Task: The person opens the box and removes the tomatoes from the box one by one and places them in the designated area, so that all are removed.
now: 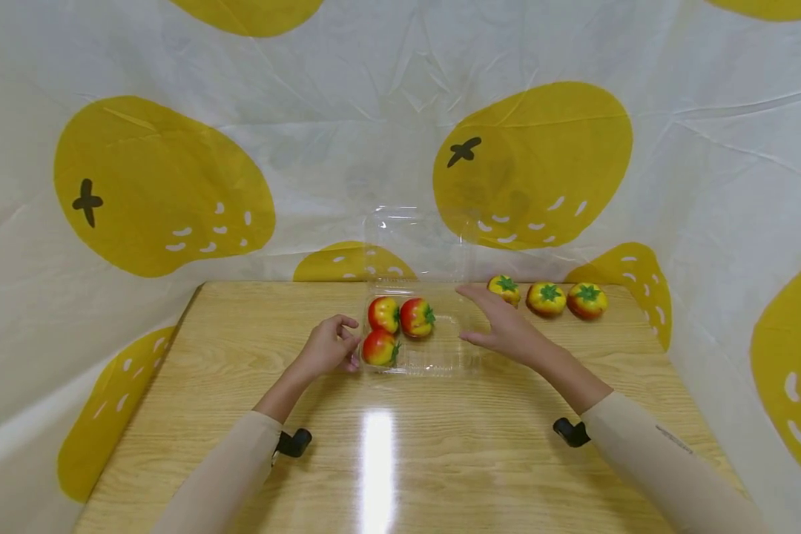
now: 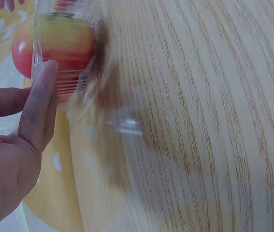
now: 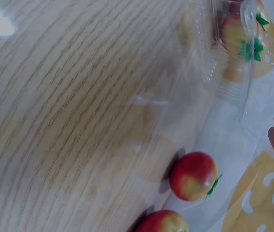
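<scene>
A clear plastic clamshell box (image 1: 443,360) stands on the table with its lid (image 1: 414,237) raised at the back. Three red-and-yellow toy fruits with green leafy tops sit in its left part, one of them a front-left fruit (image 1: 379,347). My left hand (image 1: 332,345) is at the box's left side, fingers loosely bent. In the left wrist view, a fingertip of the left hand (image 2: 11,159) lies right at the clear rim (image 2: 36,43), beside a fruit (image 2: 62,43). My right hand (image 1: 507,326) is at the box's right side, fingers extended and thumb apart, holding nothing.
Three more toy fruits line the back right of the wooden table (image 1: 254,319): a left one (image 1: 505,289), partly behind my right hand, a middle one (image 1: 546,298) and a right one (image 1: 587,300). A white cloth (image 1: 347,163) with yellow fruit prints hangs behind.
</scene>
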A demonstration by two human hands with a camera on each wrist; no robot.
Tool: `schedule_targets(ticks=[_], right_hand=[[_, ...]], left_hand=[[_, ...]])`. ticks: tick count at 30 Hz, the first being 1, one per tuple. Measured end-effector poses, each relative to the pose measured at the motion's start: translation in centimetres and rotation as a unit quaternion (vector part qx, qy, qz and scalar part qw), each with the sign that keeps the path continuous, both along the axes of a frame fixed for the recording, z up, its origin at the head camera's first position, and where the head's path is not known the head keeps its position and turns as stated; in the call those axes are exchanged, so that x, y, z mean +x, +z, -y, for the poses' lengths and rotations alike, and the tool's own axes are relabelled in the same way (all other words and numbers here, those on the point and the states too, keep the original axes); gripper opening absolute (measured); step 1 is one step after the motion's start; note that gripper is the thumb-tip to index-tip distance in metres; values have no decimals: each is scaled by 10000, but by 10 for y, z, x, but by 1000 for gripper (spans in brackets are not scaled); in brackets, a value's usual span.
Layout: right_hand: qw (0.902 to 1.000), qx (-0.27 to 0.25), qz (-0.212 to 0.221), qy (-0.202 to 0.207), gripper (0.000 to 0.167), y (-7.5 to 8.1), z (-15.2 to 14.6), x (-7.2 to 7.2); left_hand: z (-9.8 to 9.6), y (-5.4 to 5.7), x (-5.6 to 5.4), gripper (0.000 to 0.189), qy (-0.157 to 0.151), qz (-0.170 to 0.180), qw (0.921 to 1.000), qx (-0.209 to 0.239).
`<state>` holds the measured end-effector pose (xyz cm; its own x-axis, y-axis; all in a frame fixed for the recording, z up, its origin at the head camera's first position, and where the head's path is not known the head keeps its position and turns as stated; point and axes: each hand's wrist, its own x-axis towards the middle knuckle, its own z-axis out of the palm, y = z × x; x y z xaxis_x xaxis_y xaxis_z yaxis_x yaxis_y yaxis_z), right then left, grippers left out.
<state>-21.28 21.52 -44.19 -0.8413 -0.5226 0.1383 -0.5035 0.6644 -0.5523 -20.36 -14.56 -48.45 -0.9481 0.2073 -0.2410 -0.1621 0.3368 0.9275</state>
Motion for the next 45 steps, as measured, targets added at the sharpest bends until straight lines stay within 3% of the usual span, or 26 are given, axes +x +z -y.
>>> schedule_targets(ticks=[5, 23, 29, 37, 45], right_hand=[[9996, 102, 107, 228, 82, -6, 14, -6], [9897, 824, -610, 995, 88, -35, 54, -40], [9875, 812, -841, 1060, 91, -39, 64, -42], [9908, 1020, -452, 762, 91, -39, 76, -41], [9929, 929, -443, 596, 91, -44, 80, -41]], left_hand=[[-2, 2, 0, 34, -22, -24, 10000, -33], [-1, 0, -1, 33, -8, -55, 10000, -59], [0, -1, -1, 33, 28, -49, 10000, -80], [1, -2, 0, 36, 41, -63, 9999, -69], [0, -2, 0, 35, 25, -61, 10000, -46]])
